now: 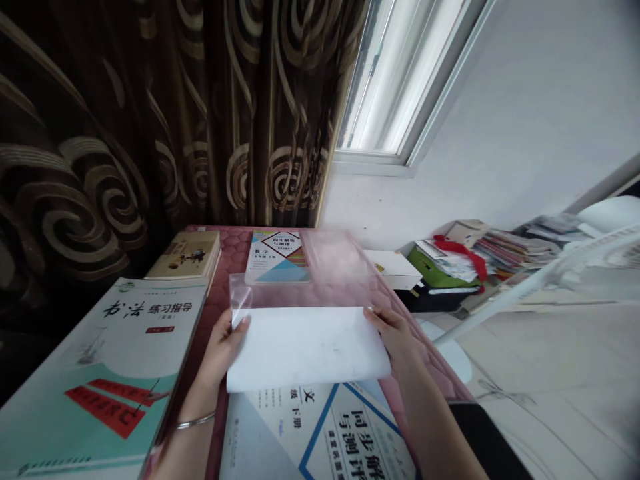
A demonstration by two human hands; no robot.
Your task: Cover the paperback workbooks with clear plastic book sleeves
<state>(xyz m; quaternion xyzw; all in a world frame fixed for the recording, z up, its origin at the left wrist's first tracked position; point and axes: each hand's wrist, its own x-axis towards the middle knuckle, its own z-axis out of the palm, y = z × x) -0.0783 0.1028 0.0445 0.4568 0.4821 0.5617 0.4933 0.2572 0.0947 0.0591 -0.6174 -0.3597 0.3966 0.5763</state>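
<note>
A white sheet or inside cover [307, 347] lies level between my hands, with a strip of clear plastic [300, 291] standing out past its far edge. My left hand [225, 343] pinches its left corner together with the plastic, thumb on top. At the opposite side, my right hand [395, 333] grips the far right corner between thumb and fingers. Below it shows a blue and white workbook [320, 433], its printing upside down or sideways from here; I cannot tell whether the white sheet belongs to it. Beyond lies a smaller maths workbook [279, 257].
A tall stack with a calligraphy book [125, 353] stands at left, a tan book [185, 257] behind it. A clear plastic cover [333, 253] lies at the far end of the pink padded table [435, 353]. A white fan [530, 280] and piled papers [520, 250] are at right.
</note>
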